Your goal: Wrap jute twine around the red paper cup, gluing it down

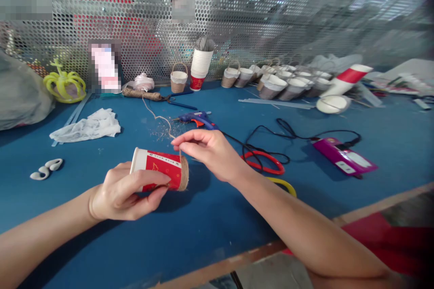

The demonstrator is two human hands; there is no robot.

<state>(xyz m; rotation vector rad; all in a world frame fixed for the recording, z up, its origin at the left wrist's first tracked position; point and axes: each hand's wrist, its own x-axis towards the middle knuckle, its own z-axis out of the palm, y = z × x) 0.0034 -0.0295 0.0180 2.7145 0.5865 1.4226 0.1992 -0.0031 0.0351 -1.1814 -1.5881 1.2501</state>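
Red paper cup (159, 170) gripped sideways by left hand (124, 194), base exposed for wrapping; jute twine (159, 119) pinched taut by right hand (206, 149) fingertips against wound band.

A blue counter (84, 235) runs up to a perforated metal screen (237, 18). On it, near the middle, lies a blue glue gun (198, 119) with its black cord (271, 133) trailing right to a purple power strip (344, 156). Red-handled scissors (264, 162) lie under the cord. To the left sit a crumpled white cloth (86, 126) and a yellow-green plastic crown (64, 85). By the screen stand a stack of paper cups (200, 67), a small wrapped basket (178, 79) and a row of finished baskets (285, 83).
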